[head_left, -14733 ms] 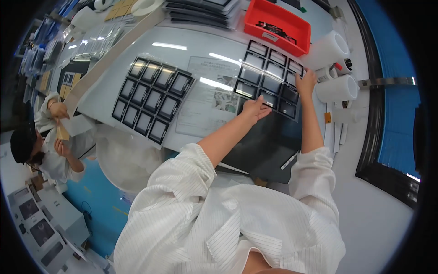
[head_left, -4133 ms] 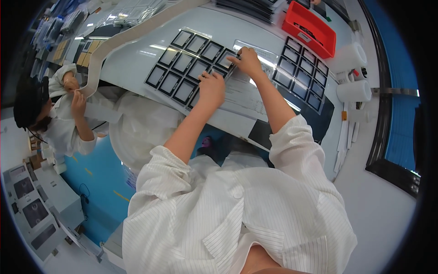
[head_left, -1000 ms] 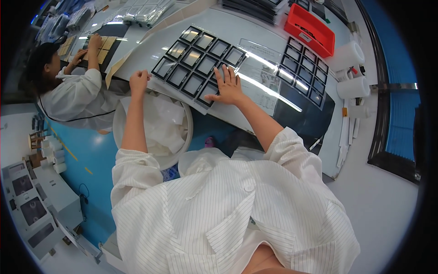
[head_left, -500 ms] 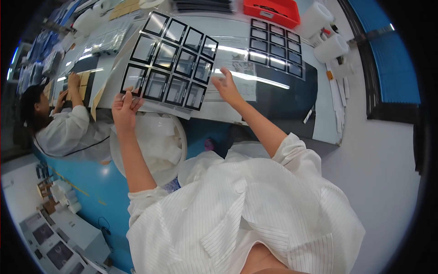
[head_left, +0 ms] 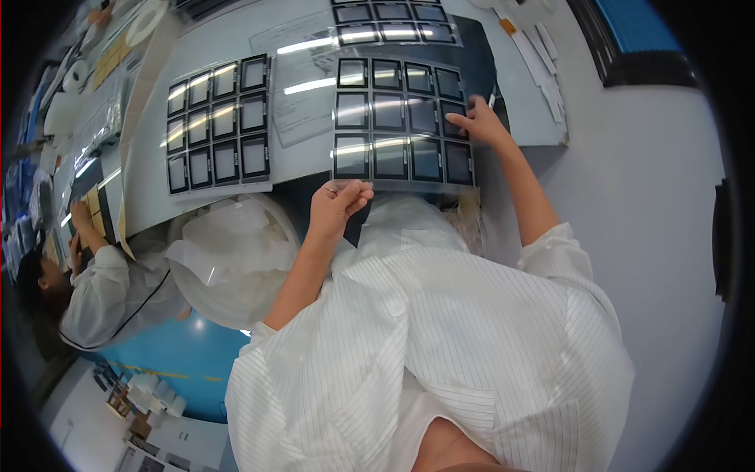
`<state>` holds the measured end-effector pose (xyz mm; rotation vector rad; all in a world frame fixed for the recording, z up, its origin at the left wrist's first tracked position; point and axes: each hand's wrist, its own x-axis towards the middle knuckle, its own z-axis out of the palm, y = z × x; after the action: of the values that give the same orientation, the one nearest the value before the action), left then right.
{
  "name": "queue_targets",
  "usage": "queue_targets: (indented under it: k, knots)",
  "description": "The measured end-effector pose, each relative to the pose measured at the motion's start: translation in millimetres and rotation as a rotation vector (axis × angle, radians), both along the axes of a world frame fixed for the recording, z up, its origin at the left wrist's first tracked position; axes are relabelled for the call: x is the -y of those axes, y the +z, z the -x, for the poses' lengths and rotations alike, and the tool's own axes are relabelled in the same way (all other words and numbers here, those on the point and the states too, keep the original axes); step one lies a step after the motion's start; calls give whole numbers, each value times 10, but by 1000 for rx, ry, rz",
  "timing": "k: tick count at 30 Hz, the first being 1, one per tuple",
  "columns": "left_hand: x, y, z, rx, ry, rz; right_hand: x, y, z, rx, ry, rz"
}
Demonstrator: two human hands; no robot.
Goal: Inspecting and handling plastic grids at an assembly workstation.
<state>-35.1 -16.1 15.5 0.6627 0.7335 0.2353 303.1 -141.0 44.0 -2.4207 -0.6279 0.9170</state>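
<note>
A clear sheet with rows of black square frames (head_left: 390,118) lies before me at the table's front edge. My left hand (head_left: 340,206) is closed, thumb and fingers pinching the sheet's near left corner. At the sheet's right side is my right hand (head_left: 486,126), its thumb reaching over the edge and its forefinger stretched apart from it; the other fingers are partly hidden. A similar framed sheet (head_left: 219,126) lies to the left on the table, touched by neither hand. Behind the near sheet rests a third one (head_left: 393,22), cut off by the top of the view.
Under the sheets is a pale table (head_left: 303,165) with a dark mat (head_left: 481,59) at its right. A round white bin (head_left: 287,216) with white material stands below the front edge. White strips (head_left: 543,59) lie far right. A co-worker (head_left: 98,287) sits at the left.
The sheet my left hand held up now lies at the left of the table. My left hand has moved right to another sheet's near corner; my right hand has moved to that sheet's right edge.
</note>
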Motion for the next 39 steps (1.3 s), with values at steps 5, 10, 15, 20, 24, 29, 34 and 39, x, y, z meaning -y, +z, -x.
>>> queue_targets:
  k: [5, 10, 15, 20, 24, 29, 34, 39]
  knots:
    - [144, 14, -139, -32, 26, -56, -235, 496, 842, 430, 692, -227]
    - [170, 133, -357, 33, -96, -331, -232, 224, 1251, 273, 905, -166]
    - [-47, 8, -509, 289, -130, -554, -317, 528, 1103, 233, 933, -242]
    - [-255, 67, -641, 479, -139, -731, -427, 772, 1014, 168, 967, -213]
    - [-211, 20, -615, 422, -150, -692, -434, 875, 1007, 281, 985, -209]
    - [-14, -283, -128, 191, -214, -563, -484, 1256, 765, 499, 815, -252]
    - [16, -99, 37, 78, -221, -433, -478, 1510, 1183, 42, 771, -227]
    - [-230, 23, -266, 152, -199, -335, -438, 1345, 1477, 430, 857, -125]
